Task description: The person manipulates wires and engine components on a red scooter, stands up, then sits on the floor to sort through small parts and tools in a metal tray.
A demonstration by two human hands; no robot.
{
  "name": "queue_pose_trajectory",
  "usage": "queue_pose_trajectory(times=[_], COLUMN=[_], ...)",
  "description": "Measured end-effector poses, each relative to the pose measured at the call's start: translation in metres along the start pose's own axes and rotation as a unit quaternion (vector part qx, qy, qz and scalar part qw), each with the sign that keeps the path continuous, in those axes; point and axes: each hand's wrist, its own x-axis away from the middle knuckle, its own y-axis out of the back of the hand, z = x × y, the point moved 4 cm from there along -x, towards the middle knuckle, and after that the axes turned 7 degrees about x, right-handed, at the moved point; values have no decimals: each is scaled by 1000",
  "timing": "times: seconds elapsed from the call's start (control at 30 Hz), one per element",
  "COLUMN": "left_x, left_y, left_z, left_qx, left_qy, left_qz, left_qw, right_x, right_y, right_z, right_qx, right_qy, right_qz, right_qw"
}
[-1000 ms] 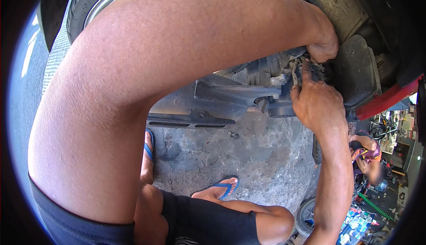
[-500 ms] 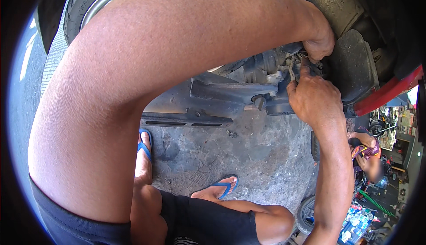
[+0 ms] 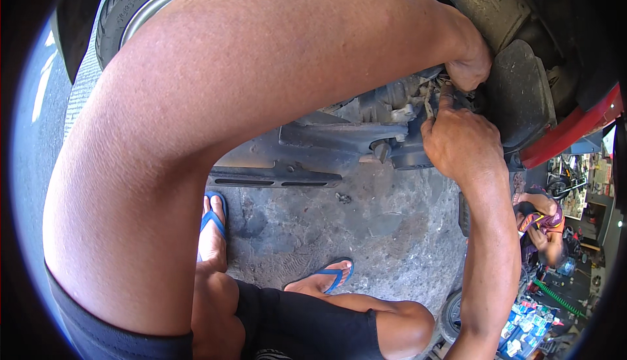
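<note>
Left of the flap (image 3: 522,92), the tan strip (image 3: 428,104) points endwise at the nearer right hand (image 3: 465,143); whether that or the left hand (image 3: 470,67) holds anything cannot be determined.

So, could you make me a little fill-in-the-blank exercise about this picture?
In the picture, the right hand is at the machine parts, just below the ____ hand.
The sandals have ____ straps.
The shiny panel to the right of both hands is ____.
The coiled hose in the background is ____.
Missing words: left; blue; red; green.
</note>
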Motion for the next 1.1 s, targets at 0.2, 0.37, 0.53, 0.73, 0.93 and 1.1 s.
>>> queue_pose_trajectory(times=[0.2, 0.37, 0.53, 0.73, 0.93, 1.1], left_x=[-4, -6, -11, -11, -11, -10], left_y=[1, 1, 1, 4, 0, -4], left_z=[-1, 0, -2, -2, -2, -2], left_qx=[0, 0, 3, 9, 13, 16], left_qy=[-1, -1, -5, -4, -6, -8], left_qz=[4, 5, 6, 3, 4, 6], left_qw=[1000, 1000, 1000, 1000, 1000, 1000], right_x=[-1, -1, -2, 1, 8, 6], right_y=[-2, 0, 0, 0, 2, -2], right_z=[-3, -1, -1, -1, 1, 1], right_qx=[-25, -28, -27, -24, -21, -31], right_qy=[-5, -9, -15, -20, -9, 8], right_qz=[-13, -6, -2, -23, -46, -53], right_qw=[1000, 1000, 1000, 999, 999, 998])
